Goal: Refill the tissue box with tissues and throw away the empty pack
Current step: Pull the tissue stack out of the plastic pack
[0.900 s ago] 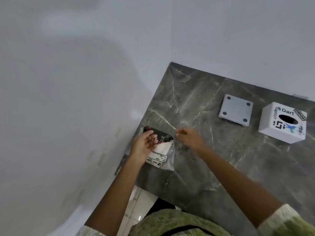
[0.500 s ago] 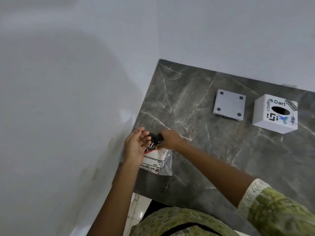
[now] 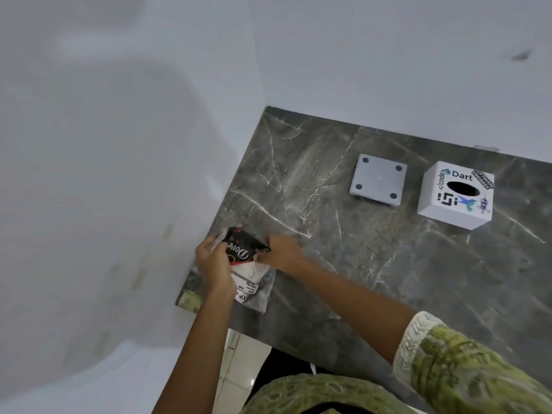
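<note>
A clear plastic tissue pack (image 3: pixel 250 271) with a black printed top and white tissues inside lies at the near left corner of the dark marble table (image 3: pixel 403 279). My left hand (image 3: pixel 212 262) grips its left side. My right hand (image 3: pixel 282 252) pinches the black top at its right edge. The white cube tissue box (image 3: pixel 455 194), with stickers and an oval slot on top, stands at the far right. Its flat grey base plate (image 3: pixel 378 179) with four dark feet lies just left of the box.
White walls meet at the table's far left corner and run along its left and back edges. Pale floor tiles (image 3: pixel 239 351) show below the table's near edge. My green patterned sleeve (image 3: pixel 460 366) fills the lower right.
My right hand moved left from the bare table to the pack and took hold of its black top. The top of the pack has lifted and crumpled between both hands.
</note>
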